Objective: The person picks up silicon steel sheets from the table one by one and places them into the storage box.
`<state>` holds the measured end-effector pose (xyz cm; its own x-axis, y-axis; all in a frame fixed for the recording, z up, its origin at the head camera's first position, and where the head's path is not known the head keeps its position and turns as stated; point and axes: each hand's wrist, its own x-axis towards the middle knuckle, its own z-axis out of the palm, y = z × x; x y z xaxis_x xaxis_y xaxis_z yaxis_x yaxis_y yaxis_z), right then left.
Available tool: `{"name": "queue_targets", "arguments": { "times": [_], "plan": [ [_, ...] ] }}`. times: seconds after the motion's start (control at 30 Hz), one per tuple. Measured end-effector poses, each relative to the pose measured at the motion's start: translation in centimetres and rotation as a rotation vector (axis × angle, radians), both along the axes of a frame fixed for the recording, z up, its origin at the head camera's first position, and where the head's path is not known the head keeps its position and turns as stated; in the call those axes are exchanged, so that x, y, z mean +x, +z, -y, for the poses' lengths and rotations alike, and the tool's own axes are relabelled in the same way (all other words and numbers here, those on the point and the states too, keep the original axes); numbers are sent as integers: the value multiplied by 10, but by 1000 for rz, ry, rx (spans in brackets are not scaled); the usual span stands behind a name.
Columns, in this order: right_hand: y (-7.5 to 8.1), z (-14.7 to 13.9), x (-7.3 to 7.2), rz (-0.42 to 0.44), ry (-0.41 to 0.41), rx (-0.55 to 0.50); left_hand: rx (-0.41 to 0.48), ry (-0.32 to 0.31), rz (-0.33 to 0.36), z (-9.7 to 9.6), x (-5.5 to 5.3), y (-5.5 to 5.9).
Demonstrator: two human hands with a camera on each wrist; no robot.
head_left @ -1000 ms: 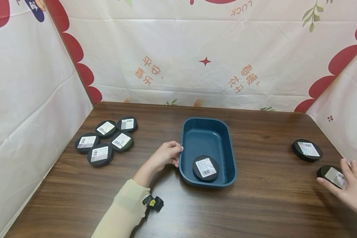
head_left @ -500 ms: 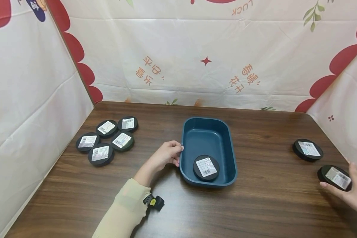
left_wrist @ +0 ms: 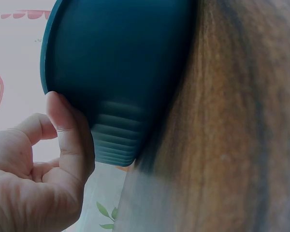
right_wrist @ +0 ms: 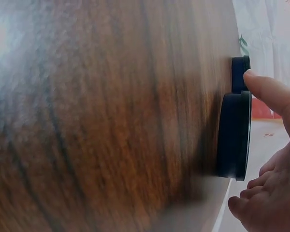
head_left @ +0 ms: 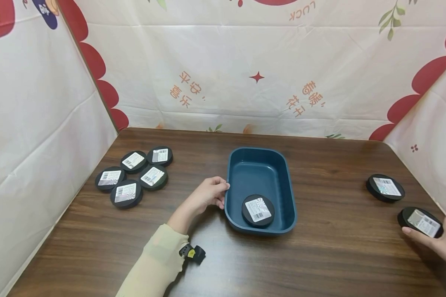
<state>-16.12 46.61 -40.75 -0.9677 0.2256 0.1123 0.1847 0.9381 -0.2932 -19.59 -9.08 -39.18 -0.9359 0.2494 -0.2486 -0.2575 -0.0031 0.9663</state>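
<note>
My left hand (head_left: pixel 208 193) pinches the left rim of a blue rectangular tray (head_left: pixel 260 175) between thumb and fingers; the left wrist view shows the tray's ribbed outer wall (left_wrist: pixel 118 135). Inside the tray's near end lies a flat round black container (head_left: pixel 258 210) with a white barcode label. At the far right, my right hand (head_left: pixel 444 241) is spread around a similar black container (head_left: pixel 421 222), thumb at its near side. In the right wrist view, that container (right_wrist: pixel 234 135) stands between the thumb and the bent fingers, with small gaps showing. Contact is hard to tell.
Another labelled black container (head_left: pixel 385 188) lies just beyond the right hand. Several more (head_left: pixel 126 194) are clustered at the table's left. Patterned white cloth (head_left: pixel 223 74) hangs behind and along both sides of the wooden table (head_left: pixel 338 247).
The right hand's fingers have drawn back from over the right container toward its right edge, uncovering its label. The left hand and the tray hold still.
</note>
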Motion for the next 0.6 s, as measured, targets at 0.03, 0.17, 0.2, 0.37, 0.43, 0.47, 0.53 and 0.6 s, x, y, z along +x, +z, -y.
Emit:
{"name": "queue_targets", "arguments": {
  "times": [0.03, 0.17, 0.2, 0.37, 0.43, 0.47, 0.53, 0.6],
  "plan": [
    [1, 0, 0, 14, -13, 11, -1, 0, 0, 0, 0, 0],
    [2, -1, -2, 64, -36, 23, -2, 2, 4, 0, 0, -1],
    [2, -2, -2, 71, -34, 26, -2, 1, 3, 0, 0, -1],
    [2, -5, -7, 79, 10, 18, -2, 5, 9, 1, 0, -1],
    [3, -3, -8, 72, 28, 6, -3, 5, 8, 1, 0, -1],
    [4, -1, -7, 72, 35, -4, -3, 5, 7, 1, 0, 0],
    [5, 1, -7, 68, 43, -9, -3, 2, 7, 1, 0, 0],
    [5, 3, -6, 80, 39, -5, -1, 0, 4, 1, 0, 0]
  ]
}}
